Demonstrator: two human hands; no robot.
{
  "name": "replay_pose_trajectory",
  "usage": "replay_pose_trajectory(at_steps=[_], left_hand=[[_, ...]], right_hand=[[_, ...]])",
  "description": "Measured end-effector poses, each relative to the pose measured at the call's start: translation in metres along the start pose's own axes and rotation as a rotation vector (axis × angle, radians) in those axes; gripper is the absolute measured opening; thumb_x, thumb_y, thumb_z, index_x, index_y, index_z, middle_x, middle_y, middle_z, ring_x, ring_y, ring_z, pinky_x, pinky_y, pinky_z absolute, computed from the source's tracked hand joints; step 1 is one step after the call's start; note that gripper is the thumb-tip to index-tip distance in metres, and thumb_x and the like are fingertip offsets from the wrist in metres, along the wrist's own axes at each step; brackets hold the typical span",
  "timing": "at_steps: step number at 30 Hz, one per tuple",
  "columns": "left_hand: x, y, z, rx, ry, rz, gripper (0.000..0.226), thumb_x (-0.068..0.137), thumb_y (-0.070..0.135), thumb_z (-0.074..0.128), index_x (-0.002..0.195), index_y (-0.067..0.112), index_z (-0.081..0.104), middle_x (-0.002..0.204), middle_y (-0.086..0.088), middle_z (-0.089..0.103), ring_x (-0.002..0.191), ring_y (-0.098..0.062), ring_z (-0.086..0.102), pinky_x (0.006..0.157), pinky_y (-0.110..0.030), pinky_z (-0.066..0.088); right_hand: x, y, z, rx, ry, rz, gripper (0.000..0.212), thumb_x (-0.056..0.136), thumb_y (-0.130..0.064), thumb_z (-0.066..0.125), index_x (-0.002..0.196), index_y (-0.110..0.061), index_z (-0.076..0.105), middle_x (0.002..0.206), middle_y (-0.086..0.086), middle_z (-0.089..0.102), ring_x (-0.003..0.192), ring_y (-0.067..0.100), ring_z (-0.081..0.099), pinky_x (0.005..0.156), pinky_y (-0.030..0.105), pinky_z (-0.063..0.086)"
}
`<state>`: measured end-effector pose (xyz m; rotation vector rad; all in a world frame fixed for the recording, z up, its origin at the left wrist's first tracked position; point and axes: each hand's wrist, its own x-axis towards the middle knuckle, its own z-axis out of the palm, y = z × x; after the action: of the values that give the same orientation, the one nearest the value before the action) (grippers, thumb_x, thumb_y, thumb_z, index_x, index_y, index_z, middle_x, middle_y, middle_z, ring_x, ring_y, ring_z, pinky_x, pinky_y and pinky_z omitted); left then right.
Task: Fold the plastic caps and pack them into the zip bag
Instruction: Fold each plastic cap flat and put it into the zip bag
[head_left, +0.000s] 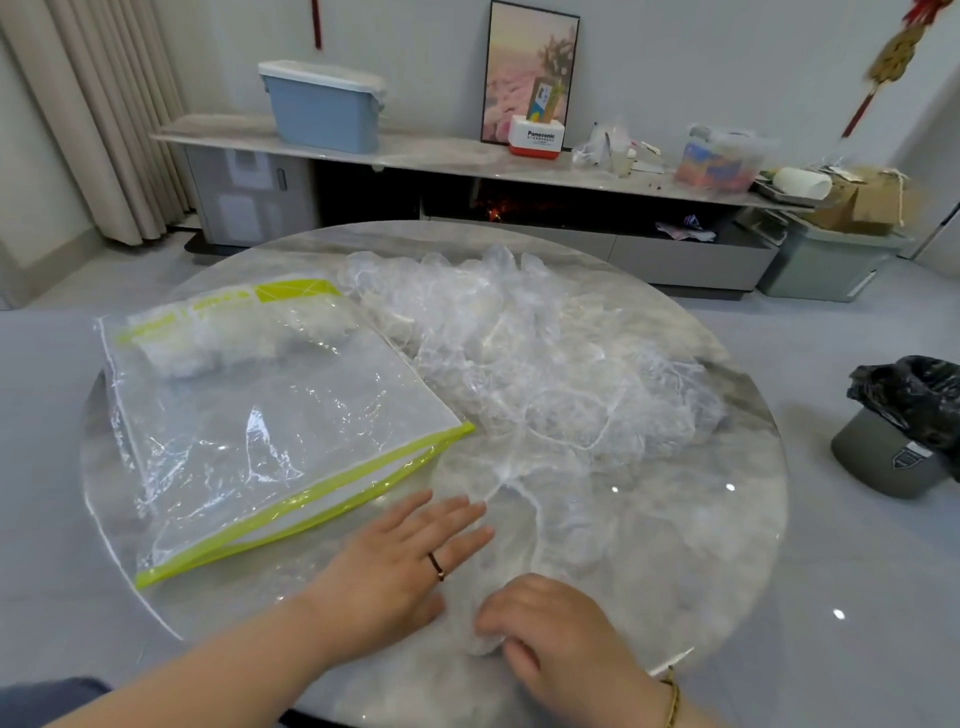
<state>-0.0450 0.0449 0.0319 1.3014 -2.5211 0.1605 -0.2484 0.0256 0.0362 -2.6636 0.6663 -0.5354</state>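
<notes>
Bag flat on table, green edge toward person. Folded caps inside bag, at its far end. Loose cap pile just right of bag. One cap spread near bag's near-right corner. Left hand flat, fingers straight, pressing cap. Right hand right of left hand, fingers curled, pinching bunched cap edge.

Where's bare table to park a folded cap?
Bare: strip between zip bag and near-left rim of table; right edge beyond the spread cap; far-left rim behind the bag. Crowded: cap pile fills centre-right; left hand and right hand at the spread cap.
</notes>
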Motion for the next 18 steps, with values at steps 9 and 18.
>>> replay_pose_trajectory(at_steps=[9, 18], left_hand=[[-0.005, -0.010, -0.004, -0.104, -0.004, -0.088, 0.036, 0.061, 0.027, 0.037, 0.058, 0.031, 0.073, 0.074, 0.021, 0.069, 0.064, 0.004, 0.064, 0.069, -0.013, 0.040], [-0.005, -0.013, -0.005, -0.784, -0.064, -0.742, 0.026, 0.065, 0.042, 0.050, 0.065, 0.019, 0.060, 0.063, 0.005, 0.051, 0.057, -0.004, 0.043, 0.058, -0.020, 0.037]], right_hand=[[-0.006, 0.020, -0.025, -0.140, -0.195, 0.208, 0.068, 0.056, -0.056, 0.044, 0.117, -0.027, 0.044, 0.117, -0.011, 0.055, 0.108, 0.000, 0.047, 0.102, 0.012, 0.021], [0.001, 0.028, -0.033, -0.213, -0.041, 0.380, 0.039, 0.080, -0.037, 0.034, 0.094, -0.024, 0.068, 0.099, -0.010, 0.066, 0.095, 0.008, 0.061, 0.078, 0.012, 0.042]])
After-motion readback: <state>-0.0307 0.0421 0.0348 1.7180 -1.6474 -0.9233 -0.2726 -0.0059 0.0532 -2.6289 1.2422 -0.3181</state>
